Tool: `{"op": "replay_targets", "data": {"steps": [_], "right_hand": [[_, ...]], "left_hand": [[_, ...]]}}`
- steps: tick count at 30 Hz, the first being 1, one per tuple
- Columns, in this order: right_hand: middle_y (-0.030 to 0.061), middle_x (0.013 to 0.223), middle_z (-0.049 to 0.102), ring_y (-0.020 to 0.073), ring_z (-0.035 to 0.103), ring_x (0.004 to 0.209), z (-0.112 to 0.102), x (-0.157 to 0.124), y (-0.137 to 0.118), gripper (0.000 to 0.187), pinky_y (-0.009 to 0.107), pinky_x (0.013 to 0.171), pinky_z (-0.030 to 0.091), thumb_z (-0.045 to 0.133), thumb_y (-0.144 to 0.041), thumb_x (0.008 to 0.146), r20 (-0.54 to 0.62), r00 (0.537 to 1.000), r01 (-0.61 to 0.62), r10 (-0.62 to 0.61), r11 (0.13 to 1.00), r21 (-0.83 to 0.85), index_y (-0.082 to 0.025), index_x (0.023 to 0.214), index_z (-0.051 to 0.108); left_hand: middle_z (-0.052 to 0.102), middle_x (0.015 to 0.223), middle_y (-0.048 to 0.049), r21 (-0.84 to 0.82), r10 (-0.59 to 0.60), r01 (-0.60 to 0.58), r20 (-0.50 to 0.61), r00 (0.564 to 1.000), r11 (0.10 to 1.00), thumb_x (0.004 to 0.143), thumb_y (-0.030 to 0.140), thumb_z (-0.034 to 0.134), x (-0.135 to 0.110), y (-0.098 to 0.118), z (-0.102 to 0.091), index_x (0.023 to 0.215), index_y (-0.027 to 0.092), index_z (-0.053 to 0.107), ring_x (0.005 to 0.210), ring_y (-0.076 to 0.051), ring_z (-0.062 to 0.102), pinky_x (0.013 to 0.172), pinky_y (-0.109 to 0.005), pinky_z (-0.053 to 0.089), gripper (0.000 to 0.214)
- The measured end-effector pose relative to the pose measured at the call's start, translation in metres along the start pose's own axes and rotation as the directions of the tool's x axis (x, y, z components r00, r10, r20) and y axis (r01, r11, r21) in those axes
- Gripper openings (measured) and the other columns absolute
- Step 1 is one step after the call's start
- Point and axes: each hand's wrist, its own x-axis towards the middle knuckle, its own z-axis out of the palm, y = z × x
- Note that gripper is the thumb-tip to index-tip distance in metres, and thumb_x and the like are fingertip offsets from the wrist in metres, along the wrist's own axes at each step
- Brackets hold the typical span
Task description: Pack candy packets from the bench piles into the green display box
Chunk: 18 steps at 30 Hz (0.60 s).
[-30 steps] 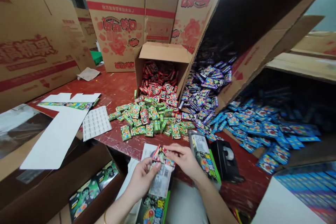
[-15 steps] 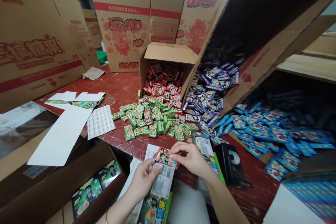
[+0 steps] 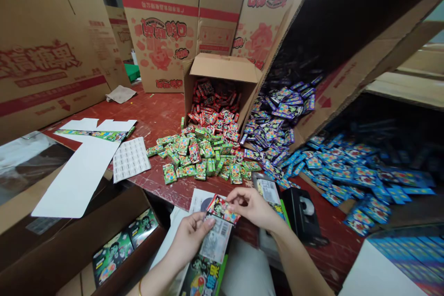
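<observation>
Closest to me is the green-and-black printed display carton (image 3: 204, 273), its long axis running away from me toward the bench's (image 3: 159, 106) near edge; what supports it I can't tell. My left hand (image 3: 189, 236) is clamped on its far end, thumb on top. Just beyond the thumb, the red candy packet (image 3: 224, 208) lies between my hands, its long axis slanting crosswise to the carton. My right hand (image 3: 255, 206) pinches its right end, while my left fingertips sit at its left near corner, so both hands are equally close. Beyond my right wrist, along the bench's near edge, are a second carton (image 3: 268, 189) and a black tape dispenser (image 3: 301, 217). Farther in, green candy boxes (image 3: 201, 170) spread before the mouth of an open cardboard box (image 3: 225, 64).
</observation>
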Motion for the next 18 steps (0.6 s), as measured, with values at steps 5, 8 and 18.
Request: {"op": "replay_targets", "data": {"steps": [5,8,18], "right_hand": [[-0.0002,0.070,0.055,0.0102,0.041,0.057,-0.009,0.002,-0.017,0.029,0.023,0.052,0.032,0.061,-0.023,0.077,0.101,0.992,0.097,-0.082,0.984,-0.149,-0.022,0.104,0.071],[0.0018,0.077,0.055,0.0119,0.045,0.063,-0.011,0.004,-0.028,0.035,0.025,0.057,0.035,0.056,-0.017,0.078,0.242,0.965,0.155,-0.098,0.961,-0.228,-0.024,0.109,0.069],[0.0056,0.093,0.055,0.0159,0.055,0.079,0.020,-0.001,-0.001,0.023,0.030,0.071,0.044,0.067,-0.041,0.077,0.154,0.970,0.204,-0.189,0.975,-0.091,-0.019,0.073,0.073]], "left_hand": [[0.073,0.068,-0.0044,-0.023,-0.003,0.003,0.012,1.000,1.000,0.075,0.042,0.071,0.001,0.001,0.003,0.086,0.012,0.069,0.058,-0.013,0.063,0.058,-0.022,0.048,0.032],[0.074,0.068,-0.0041,-0.022,-0.010,0.011,0.022,1.000,1.000,0.073,0.042,0.073,0.001,0.004,0.008,0.085,0.012,0.069,0.058,-0.012,0.063,0.058,-0.020,0.048,0.033],[0.074,0.068,-0.0033,-0.084,-0.045,0.041,-0.044,0.998,0.996,0.071,0.045,0.074,-0.004,0.012,0.004,0.083,0.014,0.072,0.057,-0.011,0.062,0.057,-0.018,0.047,0.034]]}}
